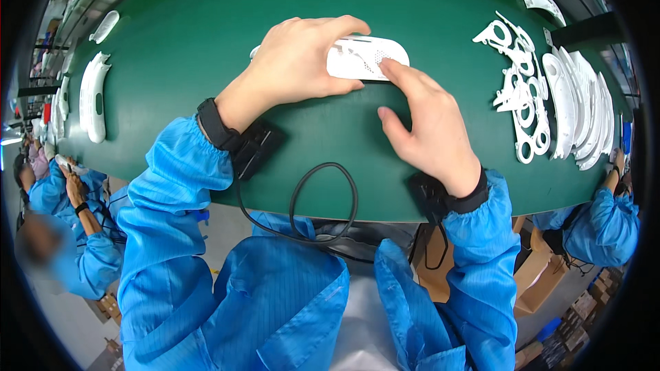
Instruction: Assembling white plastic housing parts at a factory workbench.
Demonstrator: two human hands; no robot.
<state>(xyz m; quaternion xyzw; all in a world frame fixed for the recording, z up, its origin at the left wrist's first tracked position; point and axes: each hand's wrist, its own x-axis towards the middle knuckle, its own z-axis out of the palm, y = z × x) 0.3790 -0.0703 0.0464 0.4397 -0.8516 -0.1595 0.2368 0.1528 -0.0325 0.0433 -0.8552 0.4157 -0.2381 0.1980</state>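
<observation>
A long white plastic housing (pixel 359 55) with rounded ends and a patch of small holes lies across the middle of the green table. My left hand (pixel 297 58) is wrapped over it, thumb on the near edge and fingers on the far edge, hiding most of its left part. The fingertips of my right hand (pixel 430 113) rest on the perforated end, its thumb held apart, and it grips nothing. Black wristbands with small black boxes sit on both wrists. A black cable (pixel 354 196) loops over the table's near edge between my arms.
On the right lie several white bracket-like parts with rings (pixel 524 106) beside a stack of curved white shells (pixel 581 106). Another curved white shell (pixel 93 99) is at the left. Co-workers in blue sit at both sides. A cardboard box (pixel 540 278) stands below the table at right.
</observation>
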